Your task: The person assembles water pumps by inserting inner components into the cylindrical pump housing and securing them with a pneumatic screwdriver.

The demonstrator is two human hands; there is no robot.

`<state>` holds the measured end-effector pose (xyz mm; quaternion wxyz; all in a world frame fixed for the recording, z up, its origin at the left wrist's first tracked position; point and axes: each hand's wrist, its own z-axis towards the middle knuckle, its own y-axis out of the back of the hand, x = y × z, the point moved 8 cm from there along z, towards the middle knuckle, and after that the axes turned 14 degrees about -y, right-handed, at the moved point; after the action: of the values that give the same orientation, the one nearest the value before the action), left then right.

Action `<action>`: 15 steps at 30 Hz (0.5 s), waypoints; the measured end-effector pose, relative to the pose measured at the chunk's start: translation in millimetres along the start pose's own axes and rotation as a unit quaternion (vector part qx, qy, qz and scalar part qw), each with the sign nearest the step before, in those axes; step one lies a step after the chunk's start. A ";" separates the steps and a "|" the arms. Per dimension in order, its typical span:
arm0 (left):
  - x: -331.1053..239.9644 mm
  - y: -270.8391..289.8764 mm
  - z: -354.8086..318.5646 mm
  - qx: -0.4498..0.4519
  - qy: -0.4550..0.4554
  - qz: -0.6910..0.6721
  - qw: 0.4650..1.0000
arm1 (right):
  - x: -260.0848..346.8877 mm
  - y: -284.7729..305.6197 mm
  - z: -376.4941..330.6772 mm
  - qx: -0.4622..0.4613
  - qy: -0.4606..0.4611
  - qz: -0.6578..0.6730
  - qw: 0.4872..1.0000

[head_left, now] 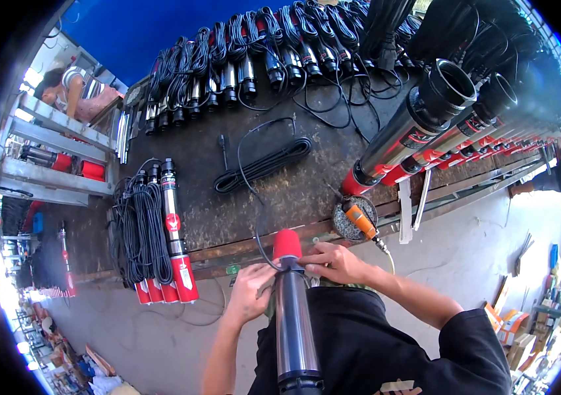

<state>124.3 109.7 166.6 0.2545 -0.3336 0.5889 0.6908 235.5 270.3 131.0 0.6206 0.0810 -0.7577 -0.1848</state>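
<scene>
A steel submersible pump (295, 322) with a red end cap leans upright against my body, its red end toward the bench edge. My left hand (252, 288) is closed at the pump's narrow neck, its fingertips where the black cable (259, 230) meets it. From the other side, my right hand (337, 263) has its fingers curled and pressed on the same neck, just below the red cap. Any small part between the fingertips is too hidden to make out. The cable runs up from the neck to a tied black coil (264, 164) on the bench.
An orange power driver (361, 220) rests in a round speckled dish (343, 227) at the bench (214, 217) edge. Tall pumps (399, 138) stand in a row at right. Bundled pumps (169, 224) lie at left. Several cabled pumps (229, 79) line the back.
</scene>
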 end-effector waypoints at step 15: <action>-16.5 -14.8 -10.9 -0.111 -0.005 0.214 0.971 | 37.9 -10.4 -10.3 0.016 0.003 -0.196 0.980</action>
<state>147.7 102.3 168.7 0.0650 -0.2230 0.5646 0.7920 236.2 245.5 163.2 0.5735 0.2385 -0.7280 -0.2900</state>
